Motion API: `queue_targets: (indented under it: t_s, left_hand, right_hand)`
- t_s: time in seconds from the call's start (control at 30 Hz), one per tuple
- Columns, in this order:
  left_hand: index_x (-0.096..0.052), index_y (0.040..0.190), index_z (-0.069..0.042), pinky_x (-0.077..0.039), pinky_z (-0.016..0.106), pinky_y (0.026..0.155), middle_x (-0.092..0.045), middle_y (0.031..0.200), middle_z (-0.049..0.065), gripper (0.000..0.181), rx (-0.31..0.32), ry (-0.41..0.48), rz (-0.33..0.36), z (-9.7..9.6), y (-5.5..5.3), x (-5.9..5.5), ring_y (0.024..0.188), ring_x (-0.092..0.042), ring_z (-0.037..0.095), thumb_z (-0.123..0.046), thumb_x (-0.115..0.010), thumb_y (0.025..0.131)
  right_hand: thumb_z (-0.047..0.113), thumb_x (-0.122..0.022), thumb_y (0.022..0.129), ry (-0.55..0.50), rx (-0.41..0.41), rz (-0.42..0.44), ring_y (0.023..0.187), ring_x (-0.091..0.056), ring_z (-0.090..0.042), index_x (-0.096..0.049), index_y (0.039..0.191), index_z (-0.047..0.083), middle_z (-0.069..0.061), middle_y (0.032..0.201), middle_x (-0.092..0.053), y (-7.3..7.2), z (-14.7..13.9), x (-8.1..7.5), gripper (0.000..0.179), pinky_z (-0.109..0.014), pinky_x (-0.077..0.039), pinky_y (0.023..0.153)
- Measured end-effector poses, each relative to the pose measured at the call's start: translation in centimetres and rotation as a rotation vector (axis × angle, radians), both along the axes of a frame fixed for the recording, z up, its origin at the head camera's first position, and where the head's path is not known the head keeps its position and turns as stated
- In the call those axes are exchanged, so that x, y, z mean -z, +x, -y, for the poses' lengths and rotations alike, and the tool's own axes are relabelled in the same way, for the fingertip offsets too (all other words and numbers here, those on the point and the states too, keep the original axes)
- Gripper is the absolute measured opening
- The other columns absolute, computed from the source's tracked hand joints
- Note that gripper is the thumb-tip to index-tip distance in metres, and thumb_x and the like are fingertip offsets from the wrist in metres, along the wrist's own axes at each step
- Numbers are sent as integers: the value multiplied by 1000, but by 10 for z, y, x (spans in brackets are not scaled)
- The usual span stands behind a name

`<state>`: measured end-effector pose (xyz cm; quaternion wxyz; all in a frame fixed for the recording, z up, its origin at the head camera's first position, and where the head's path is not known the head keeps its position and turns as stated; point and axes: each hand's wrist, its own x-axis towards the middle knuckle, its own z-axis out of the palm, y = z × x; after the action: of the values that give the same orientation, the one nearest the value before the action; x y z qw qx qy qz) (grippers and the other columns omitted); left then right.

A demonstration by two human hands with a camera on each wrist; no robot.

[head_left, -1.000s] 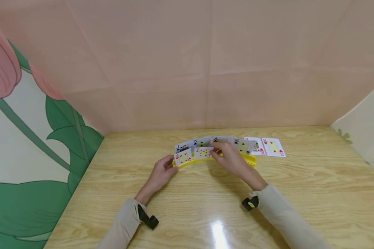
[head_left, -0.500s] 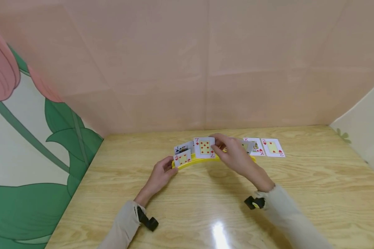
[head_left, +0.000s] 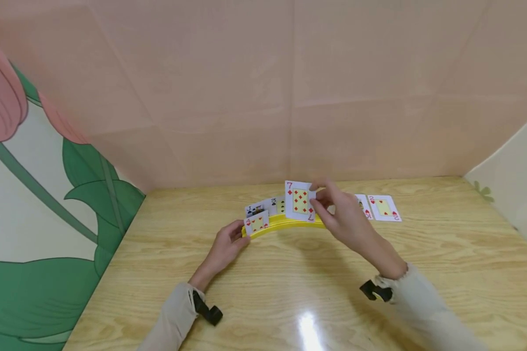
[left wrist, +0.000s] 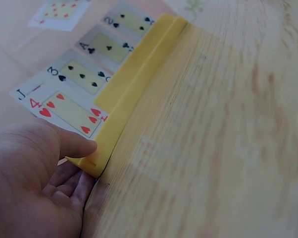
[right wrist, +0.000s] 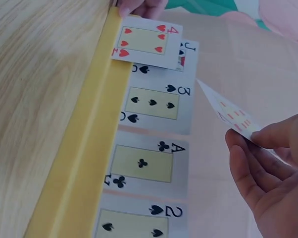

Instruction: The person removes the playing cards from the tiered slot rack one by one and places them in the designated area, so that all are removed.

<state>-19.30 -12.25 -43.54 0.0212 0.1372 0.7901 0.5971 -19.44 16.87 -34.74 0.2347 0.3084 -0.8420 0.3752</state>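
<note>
My left hand (head_left: 224, 246) grips the left end of a curved yellow card holder (head_left: 285, 223), thumb on top and fingers beneath. In the holder's front slot, by that thumb, stands the four of hearts (right wrist: 146, 42). Behind it the jack of spades (right wrist: 189, 52) is partly covered. The three of spades (right wrist: 154, 106), ace of clubs (right wrist: 144, 163) and two of spades (right wrist: 134, 223) follow along the back slot. My right hand (head_left: 351, 219) pinches the seven of diamonds (head_left: 300, 201) by its right edge. In the right wrist view this card is apart from the holder.
To the right of the holder, a two of hearts (head_left: 384, 208) lies face up on the wooden table (head_left: 443, 243). Beside it is a red king (head_left: 364, 206), partly hidden by the right hand. A pink sheet (head_left: 228, 97) rises behind the table.
My right hand has lifted the seven of diamonds out of the holder's front slot and moved it up and to the right. The left hand has stayed at the holder's end.
</note>
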Motion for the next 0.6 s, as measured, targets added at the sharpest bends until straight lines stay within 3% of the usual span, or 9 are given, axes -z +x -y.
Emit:
queue_targets:
  t_s: [0.2,0.6]
  left_hand:
    - [-59,126,8,-46,52,104,-60,125,25,33,7,0,2,0,0,1,118,-58,35,8,-61,93]
    - [-60,126,7,-46,52,104,-60,126,23,33,-9,-12,12,0,1,-1,119,-58,35,7,-62,93]
  right_hand:
    - [-11,-68,86,9,19,-82,72,-63,-9,-63,103,3,-1,85,-70,4,-10,-5,23,-17,-53,62]
    - [-12,-68,86,-26,104,-103,72,-63,-11,-66,102,2,-3,85,-70,8,-33,-8,21,-10,-49,63]
